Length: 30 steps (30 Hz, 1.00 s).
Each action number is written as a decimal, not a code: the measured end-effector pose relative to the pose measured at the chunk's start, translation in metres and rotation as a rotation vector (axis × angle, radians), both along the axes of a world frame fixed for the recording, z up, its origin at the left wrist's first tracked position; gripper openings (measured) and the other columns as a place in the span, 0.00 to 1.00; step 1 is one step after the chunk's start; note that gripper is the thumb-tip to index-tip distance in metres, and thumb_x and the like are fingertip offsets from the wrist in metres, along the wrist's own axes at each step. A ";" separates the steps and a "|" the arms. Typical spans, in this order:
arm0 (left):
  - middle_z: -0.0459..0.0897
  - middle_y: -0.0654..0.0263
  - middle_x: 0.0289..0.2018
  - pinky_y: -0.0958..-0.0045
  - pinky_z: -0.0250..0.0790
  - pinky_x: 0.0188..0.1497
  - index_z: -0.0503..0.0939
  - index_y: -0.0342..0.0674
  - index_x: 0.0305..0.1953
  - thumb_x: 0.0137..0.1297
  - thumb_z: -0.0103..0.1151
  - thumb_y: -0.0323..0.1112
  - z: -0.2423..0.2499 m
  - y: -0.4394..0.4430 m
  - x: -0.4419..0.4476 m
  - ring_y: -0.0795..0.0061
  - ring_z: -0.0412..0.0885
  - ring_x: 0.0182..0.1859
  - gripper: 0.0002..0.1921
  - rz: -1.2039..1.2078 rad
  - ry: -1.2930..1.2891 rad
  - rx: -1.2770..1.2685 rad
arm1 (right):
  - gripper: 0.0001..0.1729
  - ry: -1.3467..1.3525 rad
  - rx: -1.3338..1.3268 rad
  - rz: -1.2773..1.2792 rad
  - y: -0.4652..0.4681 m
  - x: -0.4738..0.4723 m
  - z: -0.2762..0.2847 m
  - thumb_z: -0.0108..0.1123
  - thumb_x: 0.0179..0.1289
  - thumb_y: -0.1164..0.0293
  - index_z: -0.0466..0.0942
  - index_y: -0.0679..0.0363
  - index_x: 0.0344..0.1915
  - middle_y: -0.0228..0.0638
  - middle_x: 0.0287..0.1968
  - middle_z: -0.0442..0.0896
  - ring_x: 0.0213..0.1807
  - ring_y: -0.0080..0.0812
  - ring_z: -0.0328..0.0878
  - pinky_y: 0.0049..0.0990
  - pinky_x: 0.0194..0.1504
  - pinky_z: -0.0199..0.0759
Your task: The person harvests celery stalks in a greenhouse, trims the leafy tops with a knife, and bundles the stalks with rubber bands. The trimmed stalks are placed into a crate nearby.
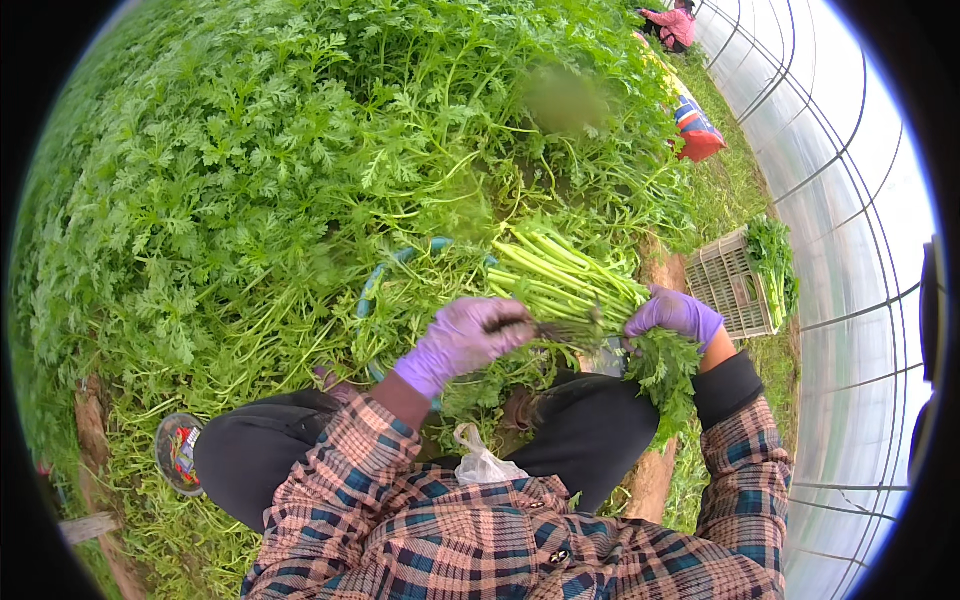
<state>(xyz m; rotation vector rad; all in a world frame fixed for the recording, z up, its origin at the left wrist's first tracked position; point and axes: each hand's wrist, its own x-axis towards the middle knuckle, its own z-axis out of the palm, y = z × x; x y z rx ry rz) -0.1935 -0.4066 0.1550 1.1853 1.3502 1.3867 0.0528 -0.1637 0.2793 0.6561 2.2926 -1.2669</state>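
A bundle of leafy green stems (559,277) is gripped in my right hand (671,315), which wears a purple glove. Its pale stem ends fan out up and to the left, and leaves hang below the fist. My left hand (472,337), gloved the same way and blurred, is beside the bundle with its fingers curled together. Dark, thin strands (566,334) stretch from near those fingertips towards the bundle. Whether the fingers pinch them is unclear. Beneath the hands lies a blue-green curved rim (366,300), partly covered by cut greens.
Dense leafy crop (247,150) fills the left and far side. A plastic crate (720,281) of greens stands right, near the plastic-film wall (840,247). A white plastic bag (484,461) is at my lap. Beyond are a colourful sack (697,127) and another person (675,26).
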 end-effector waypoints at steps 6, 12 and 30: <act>0.88 0.60 0.41 0.67 0.75 0.50 0.83 0.46 0.53 0.69 0.58 0.49 -0.087 -0.043 -0.059 0.69 0.85 0.43 0.19 0.347 0.377 -0.928 | 0.28 -0.059 0.022 -0.003 0.010 0.007 0.010 0.45 0.75 0.55 0.81 0.72 0.44 0.46 0.44 0.86 0.51 0.36 0.83 0.41 0.67 0.55; 0.87 0.63 0.37 0.72 0.78 0.41 0.82 0.41 0.52 0.66 0.65 0.38 -0.089 -0.029 -0.047 0.75 0.84 0.41 0.15 0.452 -0.443 -0.147 | 0.52 -0.138 0.094 0.120 0.012 0.003 0.004 0.19 0.76 0.41 0.77 0.81 0.48 0.59 0.50 0.83 0.60 0.49 0.78 0.39 0.69 0.62; 0.86 0.63 0.38 0.71 0.76 0.44 0.83 0.40 0.48 0.64 0.68 0.45 0.004 -0.004 -0.029 0.76 0.81 0.39 0.17 -0.143 -0.214 -0.065 | 0.30 -0.331 0.003 -0.219 -0.048 -0.053 0.029 0.76 0.53 0.70 0.74 0.68 0.53 0.38 0.35 0.87 0.41 0.26 0.82 0.28 0.45 0.75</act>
